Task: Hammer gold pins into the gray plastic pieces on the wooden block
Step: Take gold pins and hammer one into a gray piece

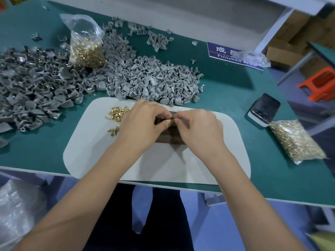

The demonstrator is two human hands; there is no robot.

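A dark wooden block [169, 137] lies on a pale grey mat [112, 153] at the table's middle. Both my hands hover over its far end, fingertips meeting. My left hand [143, 122] has its fingers curled, a taped fingertip against a small piece that the fingers hide. My right hand [197, 126] pinches at the same spot with thumb and forefinger. Loose gold pins [117, 113] lie on the mat left of my left hand. No hammer is visible.
Heaps of gray plastic pieces [145, 78] cover the table behind the mat and to the left [30, 91]. An open bag of gold pins [87, 49] stands among them. A phone [264, 109] and a sealed pin bag [295, 142] lie right.
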